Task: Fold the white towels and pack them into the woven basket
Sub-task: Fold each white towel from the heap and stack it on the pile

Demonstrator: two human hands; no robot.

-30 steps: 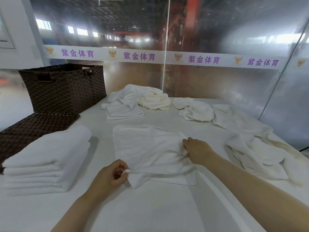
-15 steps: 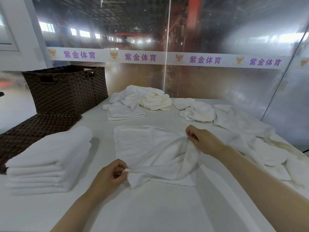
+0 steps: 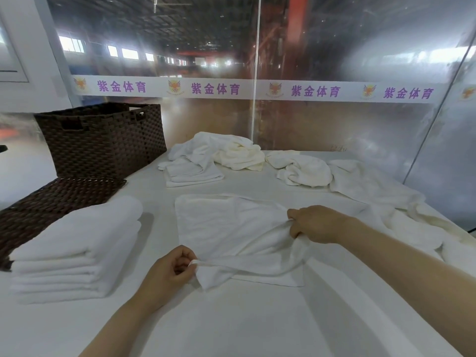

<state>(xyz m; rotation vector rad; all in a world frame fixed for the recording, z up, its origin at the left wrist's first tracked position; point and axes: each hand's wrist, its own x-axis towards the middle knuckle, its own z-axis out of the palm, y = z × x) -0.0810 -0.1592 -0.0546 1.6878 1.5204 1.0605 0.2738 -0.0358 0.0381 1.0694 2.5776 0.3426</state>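
Observation:
A white towel (image 3: 226, 228) lies partly spread on the white table in front of me. My left hand (image 3: 167, 275) pinches its near corner, lifted slightly off the table. My right hand (image 3: 315, 224) grips the towel's bunched right edge. A stack of folded white towels (image 3: 74, 251) sits at the near left. The dark brown woven basket (image 3: 103, 140) stands at the back left, and its inside is hidden from here.
A flat woven lid (image 3: 51, 202) lies beside the basket, partly under the folded stack. Unfolded towels lie in heaps at the back centre (image 3: 221, 155), back right (image 3: 304, 168) and right edge (image 3: 401, 222). A glass wall (image 3: 334, 119) runs behind the table (image 3: 231, 325).
My right hand rose from the towel's middle and took hold of its right edge, bunching the cloth. My left hand kept its pinch on the near corner.

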